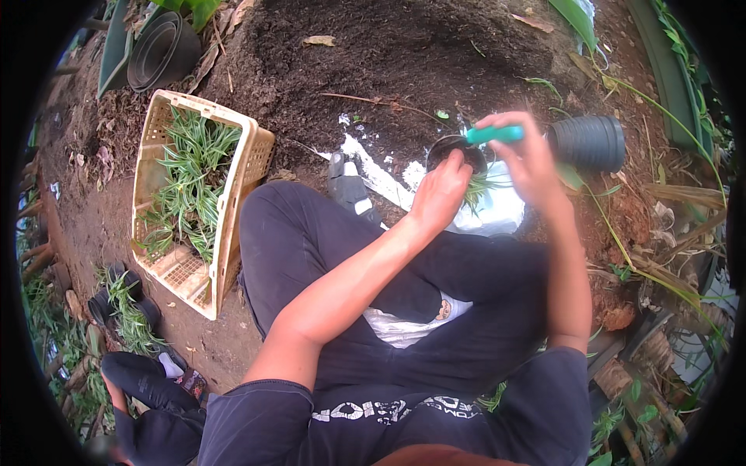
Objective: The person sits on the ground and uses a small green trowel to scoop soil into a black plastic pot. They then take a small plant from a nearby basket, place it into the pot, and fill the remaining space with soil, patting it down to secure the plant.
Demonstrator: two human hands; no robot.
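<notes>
My left hand (pixel 441 190) reaches into the mouth of a small dark pot (pixel 483 159), its fingers pinched together at the base of a spider plant (pixel 480 189). Striped leaves spill out beside that hand, toward my lap. To the right, my right hand (pixel 527 159) is wrapped around the green handle (pixel 496 134) of a small hand tool, probably a trowel, held over the pot's rim. Motion blurs this hand slightly, and the tool's working end is hard to make out against the pot. A white plastic bag (pixel 497 211) lies beneath the pot.
Dark loose soil (pixel 373 58) spreads ahead. Stacked black pots (pixel 587 144) lie on the right. At left a tilted cream crate (pixel 227 268) holds several spider plants. More pots (pixel 165 50) sit far left. Another person (pixel 155 396) sits at lower left.
</notes>
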